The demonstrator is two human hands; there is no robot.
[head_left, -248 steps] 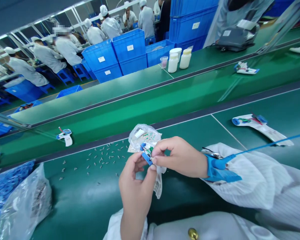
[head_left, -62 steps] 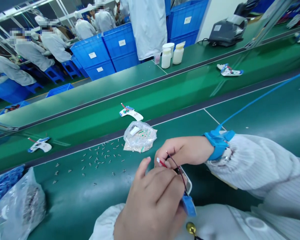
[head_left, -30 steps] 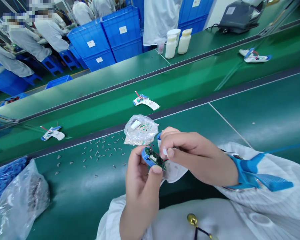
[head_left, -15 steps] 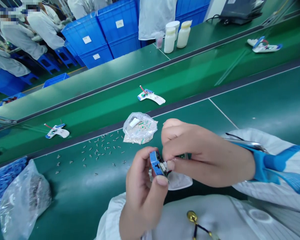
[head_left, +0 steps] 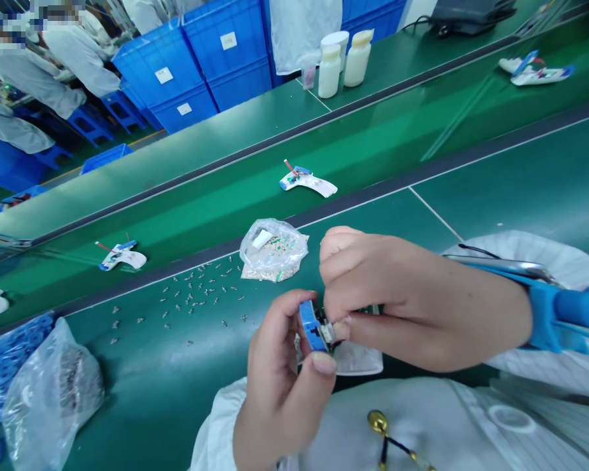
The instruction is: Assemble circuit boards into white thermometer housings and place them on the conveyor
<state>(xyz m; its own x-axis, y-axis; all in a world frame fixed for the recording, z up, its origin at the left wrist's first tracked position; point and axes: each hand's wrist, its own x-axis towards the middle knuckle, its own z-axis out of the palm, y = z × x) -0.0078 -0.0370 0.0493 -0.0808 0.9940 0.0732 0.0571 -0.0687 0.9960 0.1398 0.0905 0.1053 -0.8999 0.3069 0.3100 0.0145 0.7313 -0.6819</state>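
My left hand (head_left: 279,386) pinches a small blue-and-white device part (head_left: 312,326) between thumb and fingers, held just above the green table. My right hand (head_left: 412,301) is closed over the same part from the right, fingertips pressing at its inner end; a white shell piece (head_left: 358,358) hangs below it. A blue wrist strap (head_left: 554,314) circles my right wrist. A small clear bag of components (head_left: 273,250) lies just beyond my hands, and several tiny screws (head_left: 196,297) are scattered to its left.
A large clear bag (head_left: 49,399) sits at the near left by blue parts (head_left: 4,353). White-and-blue assemblies (head_left: 308,183) (head_left: 122,256) (head_left: 535,70) ride the green conveyor. Two white bottles (head_left: 341,60) and blue crates (head_left: 196,65) stand beyond, with people in white coats.
Both hands have stayed on the part, sinking slightly toward me and turning it so the blue end faces up. The assemblies on the conveyor have drifted to the right.
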